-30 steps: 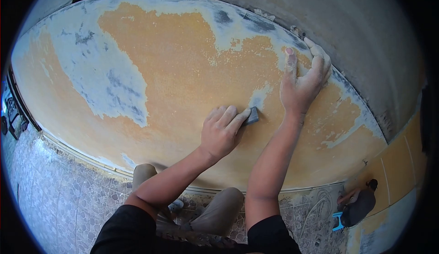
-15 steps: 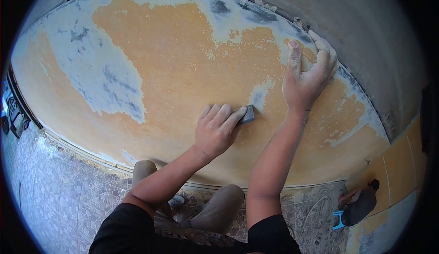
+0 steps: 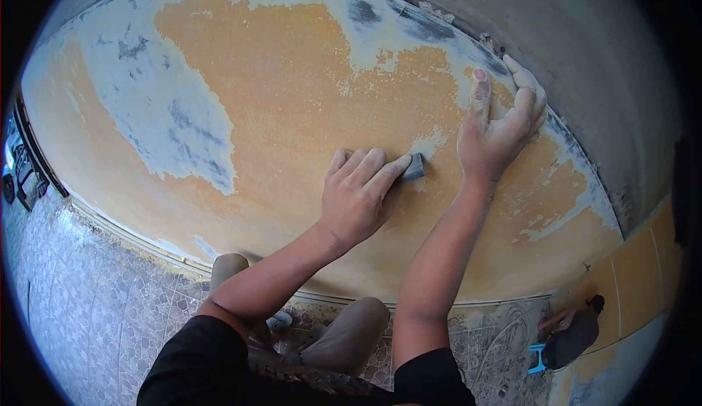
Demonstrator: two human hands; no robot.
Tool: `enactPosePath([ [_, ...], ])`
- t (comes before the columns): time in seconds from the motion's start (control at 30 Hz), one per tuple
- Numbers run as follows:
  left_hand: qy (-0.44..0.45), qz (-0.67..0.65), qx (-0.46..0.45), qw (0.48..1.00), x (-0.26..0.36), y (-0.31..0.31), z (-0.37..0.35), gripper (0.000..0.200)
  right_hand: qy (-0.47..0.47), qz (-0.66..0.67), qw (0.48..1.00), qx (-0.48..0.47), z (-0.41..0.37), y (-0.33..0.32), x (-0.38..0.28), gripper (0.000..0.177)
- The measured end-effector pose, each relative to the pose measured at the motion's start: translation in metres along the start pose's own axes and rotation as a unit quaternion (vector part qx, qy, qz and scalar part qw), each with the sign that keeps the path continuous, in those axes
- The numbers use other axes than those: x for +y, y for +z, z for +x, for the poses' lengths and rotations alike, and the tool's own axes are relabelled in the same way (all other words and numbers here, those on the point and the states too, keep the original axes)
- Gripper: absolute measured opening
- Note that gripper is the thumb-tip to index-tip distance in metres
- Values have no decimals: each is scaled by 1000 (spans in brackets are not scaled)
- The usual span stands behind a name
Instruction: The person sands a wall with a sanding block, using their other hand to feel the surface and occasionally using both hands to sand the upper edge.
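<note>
My left hand (image 3: pixel 358 194) is closed round a small grey sanding block (image 3: pixel 414 167), pressed against a large curved panel (image 3: pixel 278 91). The panel's surface is patchy, with orange-tan, pale whitish and dark grey areas. Beside the block lies a pale worn spot (image 3: pixel 430 143). Up at the panel's far right edge rests my right hand (image 3: pixel 501 124), coated in pale dust. Its thumb stands apart from the fingers, which reach over the rim; nothing is held in it. Part of the block is hidden under my left fingers.
Patterned floor tiles (image 3: pixel 95 289) lie below the panel. My bent knees (image 3: pixel 358 333) are close to its lower edge. At the lower right another person (image 3: pixel 574 333) sits on a blue stool (image 3: pixel 537 358) by a second tan panel (image 3: pixel 636 282). A hose (image 3: pixel 504 333) curves across the floor.
My left hand and the block have slid up and to the right over the panel, now partly covering the pale worn spot. My right hand stays at the edge.
</note>
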State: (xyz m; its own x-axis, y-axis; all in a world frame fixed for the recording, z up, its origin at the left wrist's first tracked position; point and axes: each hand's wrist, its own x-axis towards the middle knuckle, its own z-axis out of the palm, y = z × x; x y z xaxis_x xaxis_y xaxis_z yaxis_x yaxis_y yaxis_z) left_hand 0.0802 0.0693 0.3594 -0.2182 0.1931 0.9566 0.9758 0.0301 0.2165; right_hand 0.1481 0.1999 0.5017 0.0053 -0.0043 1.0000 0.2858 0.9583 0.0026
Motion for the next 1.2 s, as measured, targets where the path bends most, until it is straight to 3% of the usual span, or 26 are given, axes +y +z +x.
enactPosePath([
  [0.23, -28, 22, -4, 999, -30, -4, -90, 42, -22, 25, 999, 1, 0, 3, 9, 38],
  [0.33, -16, 22, -4, 1000, -27, -15, -55, 43, -21, 40, 999, 9, -3, 6, 10, 39],
  [0.4, -37, -23, 86, 995, -23, -16, -11, 42, -14, 38, 999, 19, -2, 8, 9, 39],
  [0.53, -32, -21, 99, 994, -17, -14, 6, 40, -15, 11, 1000, 16, -2, 5, 6, 38],
  [0.6, -16, 3, 36, 999, -18, -13, -26, 40, -20, 10, 1000, 18, -1, 5, 3, 38],
  [0.73, -42, 19, 8, 999, -33, -12, -84, 41, -23, 20, 999, 12, 0, 3, 4, 39],
  [1.0, -12, -7, 57, 998, -15, -16, 15, 43, -15, 3, 1000, 2, -1, 0, 1, 38],
  [1.2, -17, 31, -18, 999, -34, -17, -84, 42, -8, 32, 999, 1, -1, 1, 5, 41],
])
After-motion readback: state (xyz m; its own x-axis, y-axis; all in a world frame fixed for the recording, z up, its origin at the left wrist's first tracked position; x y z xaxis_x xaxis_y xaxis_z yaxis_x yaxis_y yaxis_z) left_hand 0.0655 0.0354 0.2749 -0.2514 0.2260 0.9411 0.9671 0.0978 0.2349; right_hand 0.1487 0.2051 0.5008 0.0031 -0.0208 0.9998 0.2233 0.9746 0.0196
